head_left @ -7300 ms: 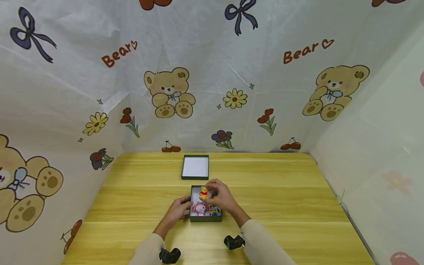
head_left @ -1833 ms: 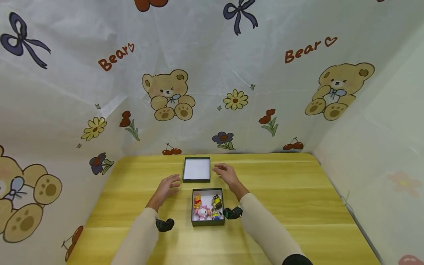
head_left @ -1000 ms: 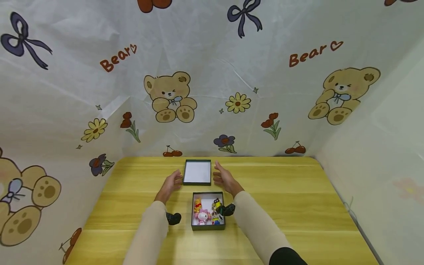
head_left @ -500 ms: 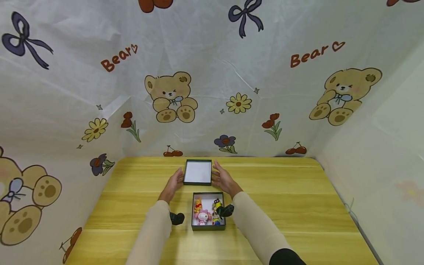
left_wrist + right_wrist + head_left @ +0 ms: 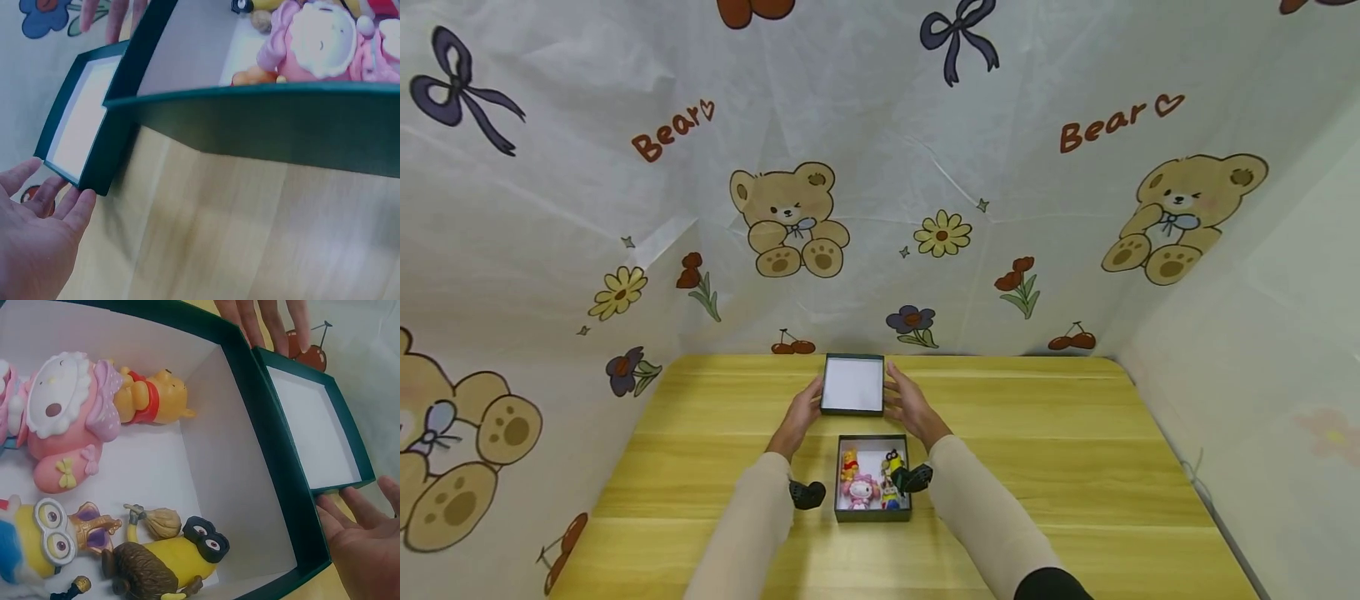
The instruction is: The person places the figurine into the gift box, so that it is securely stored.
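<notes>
A shallow dark green box lid [image 5: 853, 384], its white inside facing up, is held between both hands at the back of the table. My left hand [image 5: 801, 414] grips its left side, thumb at the upper edge and fingertips below in the left wrist view. On the opposite side, my right hand [image 5: 913, 407] holds the lid with fingers under its edge in the right wrist view. Nearer stands the matching open box [image 5: 872, 517]. In it lie a Winnie-the-Pooh figure [image 5: 150, 397], a pink hooded figure [image 5: 65, 412], a minion in brown [image 5: 169, 562] and a minion with a crown [image 5: 47, 540].
The wood-grain table [image 5: 1037, 467] surrounds the box. A printed bear cloth [image 5: 872, 167] hangs behind its back edge. Black wrist cameras [image 5: 807, 495] sit low on both wrists, the right one overlapping the box's right side in the head view. A cable [image 5: 1195, 475] runs beside the right edge.
Earlier, the Pooh figure was set into the box from the right hand. Both hands then moved to the lid, took its sides, and have shifted it slightly up and to the right.
</notes>
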The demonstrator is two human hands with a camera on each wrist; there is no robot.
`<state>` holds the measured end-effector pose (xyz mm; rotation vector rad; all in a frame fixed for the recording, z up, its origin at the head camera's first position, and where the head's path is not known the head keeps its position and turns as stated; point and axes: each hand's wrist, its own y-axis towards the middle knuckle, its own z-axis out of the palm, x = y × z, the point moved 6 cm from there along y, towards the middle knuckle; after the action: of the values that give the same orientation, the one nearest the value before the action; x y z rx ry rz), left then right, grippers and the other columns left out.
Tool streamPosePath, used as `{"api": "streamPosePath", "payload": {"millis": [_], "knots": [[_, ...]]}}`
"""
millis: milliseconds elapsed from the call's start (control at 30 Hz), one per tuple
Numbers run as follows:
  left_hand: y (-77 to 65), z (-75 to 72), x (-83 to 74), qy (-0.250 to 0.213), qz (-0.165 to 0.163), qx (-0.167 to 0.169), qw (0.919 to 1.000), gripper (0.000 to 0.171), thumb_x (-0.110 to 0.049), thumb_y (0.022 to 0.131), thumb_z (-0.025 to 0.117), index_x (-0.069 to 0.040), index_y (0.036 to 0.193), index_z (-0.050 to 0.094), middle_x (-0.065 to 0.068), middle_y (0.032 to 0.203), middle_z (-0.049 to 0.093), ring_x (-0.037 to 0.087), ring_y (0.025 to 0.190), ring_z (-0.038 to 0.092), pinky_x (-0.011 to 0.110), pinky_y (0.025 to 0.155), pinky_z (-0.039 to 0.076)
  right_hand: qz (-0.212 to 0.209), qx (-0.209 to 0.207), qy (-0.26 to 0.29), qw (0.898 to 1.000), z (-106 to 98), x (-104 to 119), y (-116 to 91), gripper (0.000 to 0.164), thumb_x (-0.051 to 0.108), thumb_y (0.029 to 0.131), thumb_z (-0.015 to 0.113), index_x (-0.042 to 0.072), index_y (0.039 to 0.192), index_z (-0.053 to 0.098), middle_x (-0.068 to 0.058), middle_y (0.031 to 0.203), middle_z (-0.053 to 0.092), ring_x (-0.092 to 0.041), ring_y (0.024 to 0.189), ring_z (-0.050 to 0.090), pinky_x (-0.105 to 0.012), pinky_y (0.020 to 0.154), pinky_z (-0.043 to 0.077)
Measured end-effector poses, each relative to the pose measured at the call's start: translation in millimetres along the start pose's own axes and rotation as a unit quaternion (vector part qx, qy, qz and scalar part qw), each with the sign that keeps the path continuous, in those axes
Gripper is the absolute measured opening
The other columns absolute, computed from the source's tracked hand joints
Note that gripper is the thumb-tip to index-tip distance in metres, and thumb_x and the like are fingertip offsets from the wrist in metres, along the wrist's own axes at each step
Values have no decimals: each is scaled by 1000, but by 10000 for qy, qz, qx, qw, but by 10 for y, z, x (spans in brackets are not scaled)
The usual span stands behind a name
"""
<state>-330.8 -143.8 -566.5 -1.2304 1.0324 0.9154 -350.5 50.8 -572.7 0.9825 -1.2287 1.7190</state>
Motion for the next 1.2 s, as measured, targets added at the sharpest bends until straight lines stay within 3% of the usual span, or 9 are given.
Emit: {"api": "streamPosePath", "payload": {"millis": [267, 700, 933, 1200], "knots": [[-49, 35, -77, 22, 188, -45, 9998, 68, -43, 104, 29, 7, 149, 21, 32, 150, 22, 48, 138, 22, 54, 114, 18, -200, -102, 218, 9995, -43, 64, -65, 76, 57, 98, 37, 6, 153, 22, -27, 152, 25, -50, 135, 27, -62, 106, 29], [-166, 77, -266, -7, 470, -161, 9988, 60, -38, 105, 30, 3, 148, 27, 29, 149, 28, 46, 136, 26, 55, 112, 24, -967, -181, -64, 9951, -74, 249, -235, 70, 52, 101, 34, 7, 153, 22, -27, 151, 25, -50, 135, 27, -64, 105, 28], [-278, 117, -338, -101, 698, 10, 9975, 60, -38, 106, 25, 4, 149, 24, 31, 147, 25, 48, 134, 26, 57, 111, 24, -1234, -290, -189, 9918, -72, 343, -371, 70, 56, 99, 34, 10, 152, 28, -23, 149, 32, -46, 134, 31, -62, 106, 30], [-383, 158, -407, 98, 934, 25, 9956, 63, -40, 105, 26, 0, 153, 14, 29, 147, 28, 45, 135, 28, 54, 111, 25, -1566, -209, -83, 9874, -56, 409, -537, 63, 46, 104, 31, 6, 152, 25, -25, 151, 26, -46, 137, 27, -61, 108, 26]]}}
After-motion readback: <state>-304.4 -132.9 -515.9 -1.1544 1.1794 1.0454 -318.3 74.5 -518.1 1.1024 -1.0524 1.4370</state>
